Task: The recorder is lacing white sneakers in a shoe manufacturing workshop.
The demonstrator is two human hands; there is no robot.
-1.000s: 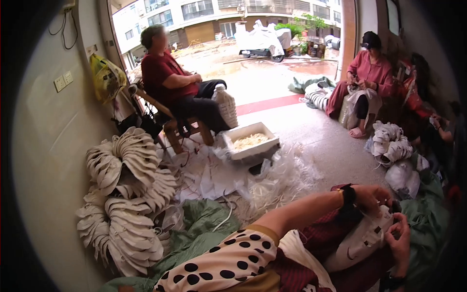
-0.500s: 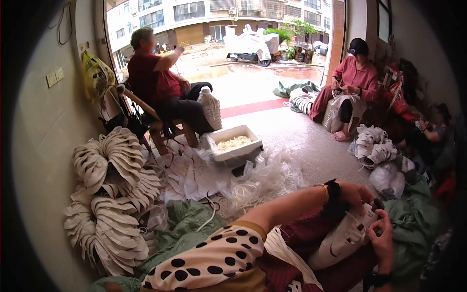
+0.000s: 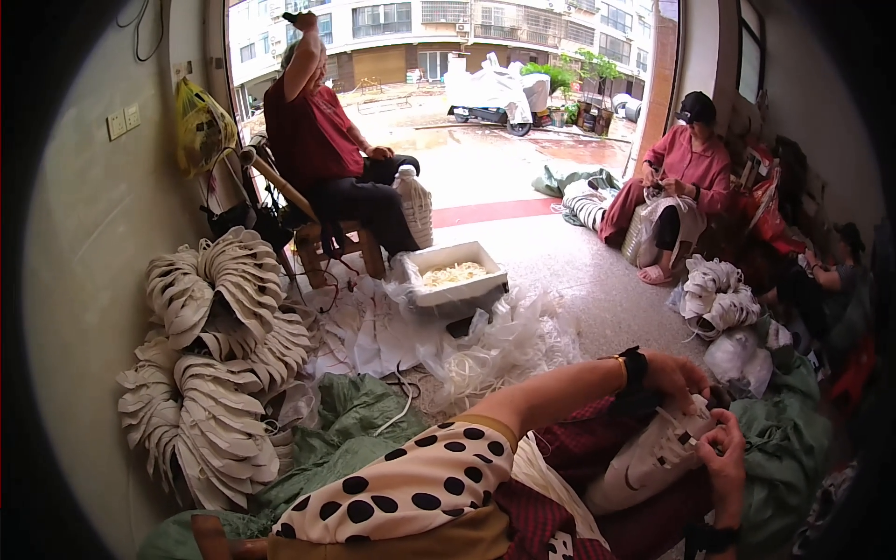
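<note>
A white shoe piece (image 3: 649, 459) with short straps lies on my lap at the lower right. My left hand (image 3: 679, 378), a black watch on its wrist, grips its upper end; that arm in a polka-dot sleeve reaches across from the lower left. My right hand (image 3: 724, 459) holds the piece's right edge, fingers curled over the straps. Both hands are closed on it.
Stacks of white soles (image 3: 215, 373) lean against the left wall. A white tray (image 3: 459, 280) of pale strips sits on the floor among clear plastic bags (image 3: 509, 345) and green cloth (image 3: 359, 425). A person in red (image 3: 317, 140) sits on a wooden chair; a person in pink (image 3: 681, 168) sits at the right, beside white bundles (image 3: 714, 291).
The person in red has raised an arm to the head. My hands stay on the white piece, shifted slightly; the view has tilted a little.
</note>
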